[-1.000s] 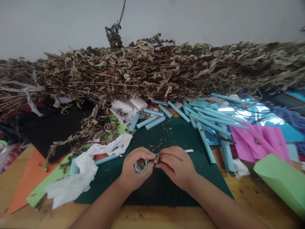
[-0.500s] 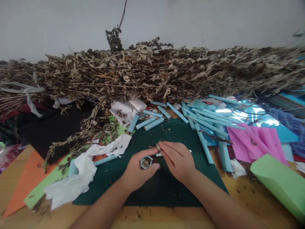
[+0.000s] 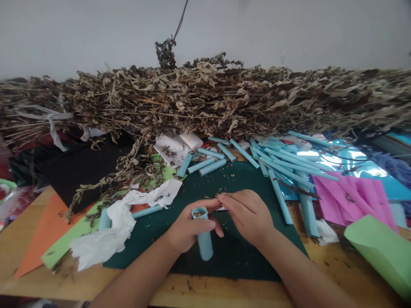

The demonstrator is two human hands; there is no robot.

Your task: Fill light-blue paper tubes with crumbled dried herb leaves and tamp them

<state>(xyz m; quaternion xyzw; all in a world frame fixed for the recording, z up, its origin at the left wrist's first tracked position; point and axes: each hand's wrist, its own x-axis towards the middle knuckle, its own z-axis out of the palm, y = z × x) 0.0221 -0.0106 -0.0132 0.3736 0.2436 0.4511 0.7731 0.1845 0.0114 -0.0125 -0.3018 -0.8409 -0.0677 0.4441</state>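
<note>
A light blue paper tube [image 3: 205,247] is gripped in my left hand [image 3: 185,229], its open top tilted toward me with crumbled dried leaf [image 3: 199,214] visible inside. My right hand [image 3: 252,216] is just to the right, fingers pressed together and bent down, their tips meeting my left index fingertip. Whatever those right fingers may hold is hidden. Both hands are over a dark green sheet [image 3: 237,175] scattered with leaf crumbs. A white piece, partly covered, shows behind the right fingers.
Bundled dried plants [image 3: 224,98] line the back against the wall. Several blue paper tubes [image 3: 289,160] are piled at the back right, beside pink paper [image 3: 353,199] and green paper [image 3: 379,252]. Crumpled white tissue [image 3: 115,229] lies left, near black [image 3: 90,171] and orange sheets [image 3: 41,235].
My left hand has tipped the tube, so its side now shows below the hand. The right fingertips have stayed near the left index finger. The whole view has shifted slightly.
</note>
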